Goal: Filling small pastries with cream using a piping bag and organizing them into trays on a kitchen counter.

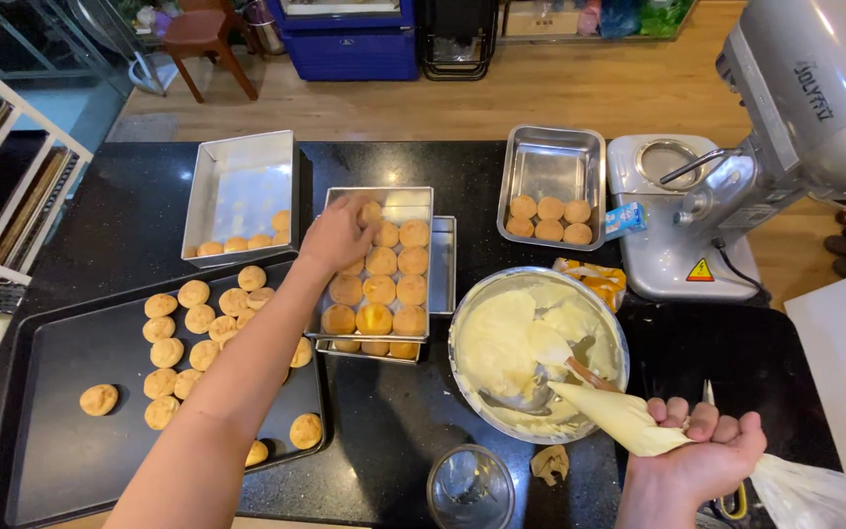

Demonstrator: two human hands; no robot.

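Head view: left hand [337,233] reached over the square tin [413,202], fingers curled down on a cream puff [370,211] at its far row (grip itself hidden under the hand). Right hand [699,453], nearer than the tin and to its right, was clenched round a piping bag [617,416], nozzle end over the steel bowl of cream [537,353] just right of the tin. A dark baking tray [70,392] of puffs lay left of the tin on the black counter [394,431].

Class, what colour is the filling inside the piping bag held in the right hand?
Pale creamy yellow; the piping bag in the right hand shows best in the head view.
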